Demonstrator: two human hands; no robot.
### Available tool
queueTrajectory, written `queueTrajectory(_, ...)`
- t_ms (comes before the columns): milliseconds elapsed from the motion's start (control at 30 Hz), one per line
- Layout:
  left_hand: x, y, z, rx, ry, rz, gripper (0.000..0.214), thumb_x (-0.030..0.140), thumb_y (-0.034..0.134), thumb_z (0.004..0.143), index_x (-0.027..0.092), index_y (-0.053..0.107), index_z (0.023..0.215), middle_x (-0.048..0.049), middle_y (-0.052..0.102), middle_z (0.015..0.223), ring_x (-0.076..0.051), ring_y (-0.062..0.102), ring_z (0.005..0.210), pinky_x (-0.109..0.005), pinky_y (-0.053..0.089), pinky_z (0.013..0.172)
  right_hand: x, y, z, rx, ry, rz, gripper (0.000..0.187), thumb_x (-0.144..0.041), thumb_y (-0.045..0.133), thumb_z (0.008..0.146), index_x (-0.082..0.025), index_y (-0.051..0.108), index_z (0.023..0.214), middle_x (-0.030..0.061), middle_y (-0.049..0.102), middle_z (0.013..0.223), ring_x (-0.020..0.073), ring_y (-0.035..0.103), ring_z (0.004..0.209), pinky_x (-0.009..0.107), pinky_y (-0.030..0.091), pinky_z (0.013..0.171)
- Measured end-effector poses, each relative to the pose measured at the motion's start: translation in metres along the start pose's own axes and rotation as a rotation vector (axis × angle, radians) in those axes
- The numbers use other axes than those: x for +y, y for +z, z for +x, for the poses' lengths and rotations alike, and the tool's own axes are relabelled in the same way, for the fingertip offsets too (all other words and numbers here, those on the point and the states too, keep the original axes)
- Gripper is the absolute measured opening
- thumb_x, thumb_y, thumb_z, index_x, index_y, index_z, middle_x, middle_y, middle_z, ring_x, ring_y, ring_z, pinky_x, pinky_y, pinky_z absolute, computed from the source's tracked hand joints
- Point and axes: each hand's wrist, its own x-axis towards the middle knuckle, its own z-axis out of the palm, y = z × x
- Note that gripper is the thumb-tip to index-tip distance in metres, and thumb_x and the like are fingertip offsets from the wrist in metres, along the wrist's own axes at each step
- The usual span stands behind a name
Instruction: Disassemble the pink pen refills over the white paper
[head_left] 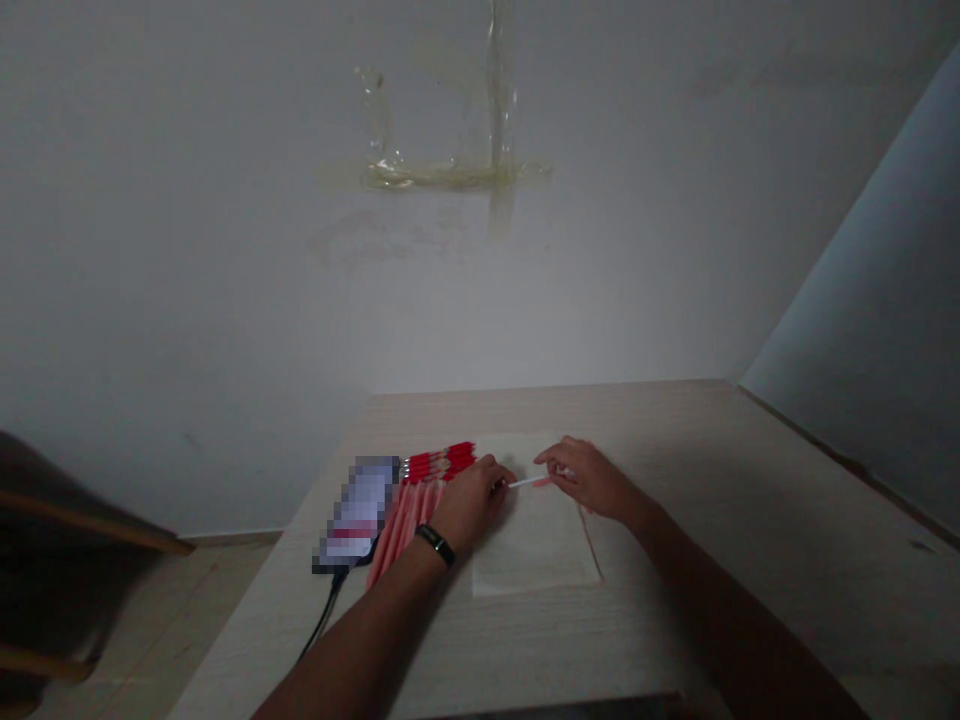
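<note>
A thin white stick (531,482), perhaps a pen refill, spans the gap between my two hands over a pale sheet (536,560). My left hand (474,492), with a black band on its wrist, pinches the stick's left end. The fingers of my right hand (589,474) close around its other end, where a short pinkish piece shows; what that piece is stays unclear. Several slim pink rods (405,520) lie side by side left of my left hand, partly hidden by it. Above them sits a row of red pen-like pieces (442,462) with silvery tips.
A phone (356,512) with a lit, blurred screen lies at the table's left, a dark cable (322,615) running from it toward the front. The wooden table (750,480) meets a wall (637,300) bearing strips of clear tape (442,178). Dark furniture (60,560) stands at far left.
</note>
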Motion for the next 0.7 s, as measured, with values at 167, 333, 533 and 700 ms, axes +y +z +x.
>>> queueTrajectory(167, 0.000, -0.002, 0.000, -0.004, -0.010, -0.021, 0.025, 0.016, 0.052, 0.091, 0.021, 0.073, 0.104, -0.0067, 0.065, 0.095, -0.016, 0.061, 0.081, -0.025, 0.042, 0.069, 0.008, 0.000, -0.002, 0.023, 0.012, 0.014, 0.026, -0.016, 0.069, 0.086, -0.022, 0.066, 0.112, 0.0054, 0.068, 0.100, 0.0208, 0.061, 0.096, 0.035, 0.044, 0.087)
queueTrajectory(333, -0.002, -0.001, 0.000, 0.028, -0.009, -0.038, 0.024, 0.014, 0.054, 0.089, 0.020, 0.072, 0.103, -0.0064, 0.066, 0.095, -0.016, 0.060, 0.081, -0.025, 0.041, 0.070, 0.014, 0.002, -0.003, -0.008, 0.052, -0.066, 0.020, -0.016, 0.072, 0.084, -0.020, 0.068, 0.103, 0.0058, 0.067, 0.097, 0.0220, 0.058, 0.096, 0.034, 0.044, 0.086)
queueTrajectory(533, -0.003, 0.001, 0.001, 0.032, -0.020, -0.056, 0.022, 0.014, 0.057, 0.087, 0.020, 0.072, 0.102, -0.0056, 0.067, 0.094, -0.016, 0.061, 0.082, -0.025, 0.041, 0.070, 0.018, 0.009, -0.003, -0.035, 0.060, -0.136, 0.005, -0.019, 0.069, 0.088, -0.019, 0.069, 0.093, 0.0061, 0.065, 0.095, 0.0217, 0.057, 0.096, 0.034, 0.041, 0.086)
queueTrajectory(700, -0.005, 0.001, 0.001, 0.043, -0.028, -0.053, 0.020, 0.016, 0.057, 0.087, 0.020, 0.072, 0.101, -0.0050, 0.068, 0.092, -0.016, 0.061, 0.080, -0.025, 0.041, 0.069, 0.020, 0.012, -0.002, -0.058, 0.071, -0.138, 0.003, -0.019, 0.069, 0.088, -0.020, 0.068, 0.090, 0.0048, 0.065, 0.093, 0.0210, 0.056, 0.095, 0.033, 0.040, 0.086)
